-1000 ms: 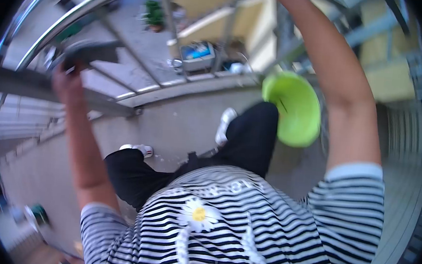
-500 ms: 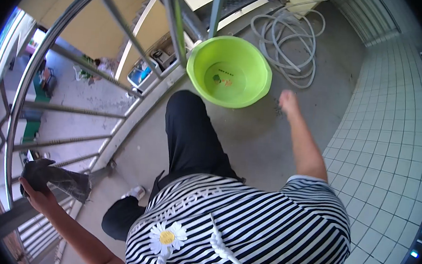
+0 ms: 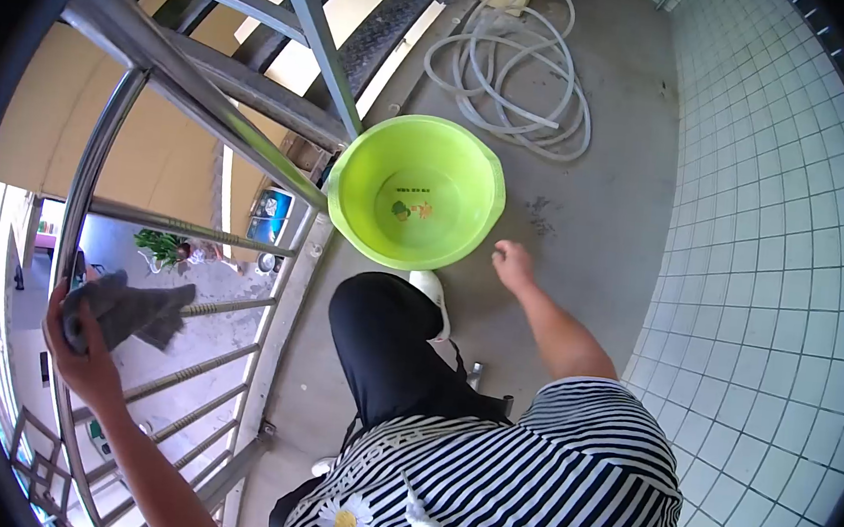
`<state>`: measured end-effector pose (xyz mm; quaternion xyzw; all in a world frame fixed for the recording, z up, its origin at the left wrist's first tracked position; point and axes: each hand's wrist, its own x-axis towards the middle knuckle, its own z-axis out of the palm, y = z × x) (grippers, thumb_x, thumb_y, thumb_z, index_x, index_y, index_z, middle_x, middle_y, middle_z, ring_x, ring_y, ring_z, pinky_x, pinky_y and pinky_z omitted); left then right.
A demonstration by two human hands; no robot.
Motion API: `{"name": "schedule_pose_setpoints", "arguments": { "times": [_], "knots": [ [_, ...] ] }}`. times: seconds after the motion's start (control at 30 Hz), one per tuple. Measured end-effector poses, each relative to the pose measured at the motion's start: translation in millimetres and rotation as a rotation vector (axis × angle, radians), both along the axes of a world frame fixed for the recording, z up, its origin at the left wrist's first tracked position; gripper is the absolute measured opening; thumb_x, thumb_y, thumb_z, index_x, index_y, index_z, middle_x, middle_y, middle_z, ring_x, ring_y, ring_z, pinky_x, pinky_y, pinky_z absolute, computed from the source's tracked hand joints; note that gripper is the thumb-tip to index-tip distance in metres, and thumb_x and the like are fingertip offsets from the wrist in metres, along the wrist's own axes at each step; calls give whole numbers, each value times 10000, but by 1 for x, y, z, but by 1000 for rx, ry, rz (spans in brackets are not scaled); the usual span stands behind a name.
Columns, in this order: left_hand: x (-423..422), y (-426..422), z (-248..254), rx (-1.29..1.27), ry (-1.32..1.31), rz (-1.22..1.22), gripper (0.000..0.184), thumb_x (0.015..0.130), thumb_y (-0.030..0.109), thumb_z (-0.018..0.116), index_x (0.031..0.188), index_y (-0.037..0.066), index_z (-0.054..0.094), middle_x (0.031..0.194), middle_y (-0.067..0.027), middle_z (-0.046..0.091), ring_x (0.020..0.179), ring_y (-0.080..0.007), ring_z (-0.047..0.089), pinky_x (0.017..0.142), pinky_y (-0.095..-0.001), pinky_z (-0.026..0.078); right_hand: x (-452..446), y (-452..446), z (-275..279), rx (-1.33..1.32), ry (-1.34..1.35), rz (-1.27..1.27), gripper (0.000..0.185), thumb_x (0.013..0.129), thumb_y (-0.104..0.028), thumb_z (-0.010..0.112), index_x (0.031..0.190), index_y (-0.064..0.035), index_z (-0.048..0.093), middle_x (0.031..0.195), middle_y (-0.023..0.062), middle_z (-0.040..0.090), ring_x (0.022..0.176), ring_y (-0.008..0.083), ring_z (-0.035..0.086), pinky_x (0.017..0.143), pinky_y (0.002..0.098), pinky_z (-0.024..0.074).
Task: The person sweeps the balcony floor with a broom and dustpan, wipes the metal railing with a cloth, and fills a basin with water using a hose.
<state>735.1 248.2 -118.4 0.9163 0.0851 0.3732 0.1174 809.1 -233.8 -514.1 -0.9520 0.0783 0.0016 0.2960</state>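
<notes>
My left hand [image 3: 83, 349] is closed round a grey cloth [image 3: 127, 310] and presses it to the curved metal railing [image 3: 98, 175] on the left. The cloth's loose end hangs toward the bars. My right hand [image 3: 513, 265] hangs over the floor with its fingers curled, and nothing shows in it. Just up and left of that hand stands a bright green plastic basin [image 3: 411, 248] with a small printed picture on its bottom. The basin is apart from both hands.
A coiled whitish hose [image 3: 499, 125] lies on the concrete floor beyond the basin. Metal stairs [image 3: 386, 40] rise at the upper left. A white tiled wall [image 3: 751, 292] runs along the right. Through the railing bars a lower floor with a green plant [image 3: 157, 246] shows.
My left hand with the cloth has moved along the railing, and I have stepped forward. The right hand has swung closer to my body. The basin now appears lower and further left in view.
</notes>
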Motion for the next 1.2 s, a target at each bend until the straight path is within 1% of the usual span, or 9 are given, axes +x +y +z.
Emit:
{"name": "schedule_pose_setpoints", "arguments": {
  "times": [0.1,0.2,0.33,0.5,0.57,0.7,0.8,1.03,1.2],
  "knots": [
    [29,4,-25,79,56,-34,287,772,75,526,1058,59,505,1007,-85,535,903,-202,505,781,-292,382,43,-30,-5,-46,-97,-83,198,708,-157,557,870,-42,559,870,125,573,826,264,541,719,338,433],
    [56,-16,-49,-259,112,34,389,737,57,556,1116,101,478,975,-68,521,868,-153,489,759,-253,387,104,-61,-4,-102,-23,-132,184,709,-163,553,849,-46,572,841,126,585,806,267,553,707,342,443],
    [97,-34,-74,-340,23,52,383,735,56,561,1107,90,480,968,-74,512,848,-141,478,745,-245,396,175,-96,-26,-209,-31,-173,190,712,-164,547,866,-56,568,846,125,585,808,270,552,716,350,439],
    [92,-3,-99,91,-75,291,329,747,240,597,987,21,541,937,-99,559,836,-181,526,747,-273,413,242,-117,-72,-284,52,-130,221,722,-178,536,908,-59,550,893,137,561,859,285,525,762,362,416],
    [84,5,-98,51,-135,564,357,753,289,585,945,-10,548,925,-101,560,824,-186,528,731,-278,420,260,-116,-87,-286,106,-162,235,727,-181,530,927,-59,542,918,140,549,880,291,513,782,368,404],
    [92,46,-87,-390,-237,599,384,780,332,534,957,-9,547,916,-89,560,786,-162,528,716,-255,425,305,-119,-105,-420,261,-37,262,769,-196,410,959,-62,530,1012,152,503,969,291,461,845,372,359],
    [120,10,-98,-120,-135,603,345,808,291,491,979,-5,538,919,-89,556,783,-156,526,728,-250,420,346,-128,-127,-479,268,-42,278,785,-156,355,993,-58,512,1046,136,487,994,280,442,857,365,351],
    [125,11,-106,-67,-251,686,314,821,238,457,997,-11,530,954,-102,546,836,-169,528,790,-268,400,423,-145,-159,-551,198,-132,416,792,-140,284,1199,-81,341,1224,91,356,1149,288,288,973,334,222],
    [109,16,-94,-55,-302,762,295,831,201,433,1009,-16,525,979,-112,539,873,-178,529,834,-280,386,442,-159,-191,-682,396,-58,430,793,-156,306,1220,-113,309,1233,70,342,1128,294,310,945,356,256]
  ]
}}
